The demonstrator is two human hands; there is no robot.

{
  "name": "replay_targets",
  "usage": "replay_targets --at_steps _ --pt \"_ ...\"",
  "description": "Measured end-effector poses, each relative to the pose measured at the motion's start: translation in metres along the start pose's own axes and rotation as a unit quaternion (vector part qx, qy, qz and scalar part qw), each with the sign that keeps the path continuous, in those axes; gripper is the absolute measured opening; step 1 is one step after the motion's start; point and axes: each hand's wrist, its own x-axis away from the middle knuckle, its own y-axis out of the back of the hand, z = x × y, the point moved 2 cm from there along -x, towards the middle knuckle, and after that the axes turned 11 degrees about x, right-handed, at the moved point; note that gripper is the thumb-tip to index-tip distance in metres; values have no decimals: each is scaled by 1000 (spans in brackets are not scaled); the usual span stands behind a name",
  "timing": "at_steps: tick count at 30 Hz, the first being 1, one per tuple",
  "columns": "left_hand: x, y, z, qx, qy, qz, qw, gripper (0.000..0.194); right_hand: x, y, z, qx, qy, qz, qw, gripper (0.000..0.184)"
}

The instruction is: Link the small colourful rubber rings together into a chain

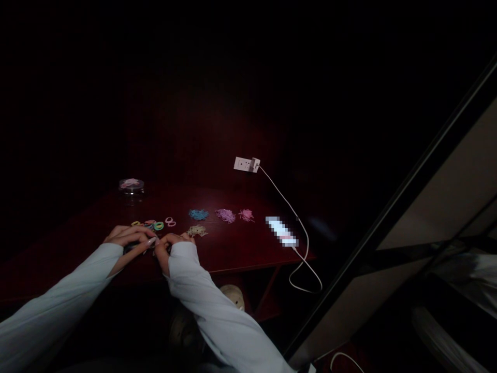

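Observation:
My left hand (128,239) and my right hand (170,247) meet at the near edge of a dark red table (233,248). Both have fingers curled together around something small between them; the dim light hides what it is. Just beyond the fingers lie several small coloured hair rings (155,225). Further right sit small heaps of thin elastic bands: a tan heap (197,231), a blue heap (198,214), a purple heap (225,215) and a pink heap (246,215). Pale long sleeves cover both my arms.
A clear round container (131,186) with pink contents stands at the back left of the table. A lit phone (282,231) lies at the right, joined by a white cable (298,228) to a wall socket (246,164). A dark-framed panel (407,207) stands at the right.

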Motion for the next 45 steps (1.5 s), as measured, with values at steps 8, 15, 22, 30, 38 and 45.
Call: replay_targets --at_steps 8,15,22,30,38,45 --pt "1 -4 0 -7 19 -16 1000 39 -9 -14 -6 27 -5 10 1000 17" --pt "2 -4 -9 -8 47 -18 999 38 -14 -24 -7 78 -1 14 997 13" --pt "2 -1 -13 -10 36 -11 999 37 -12 -16 0 103 9 17 994 8" --pt "1 0 -14 -23 34 -11 999 37 -13 -14 -3 71 -11 25 997 10" --pt "1 -3 -13 -23 43 -30 998 34 -14 -15 -4 44 -38 38 998 11" --pt "1 -1 -15 -7 37 -36 999 34 -15 -20 -7 0 -60 50 997 12"
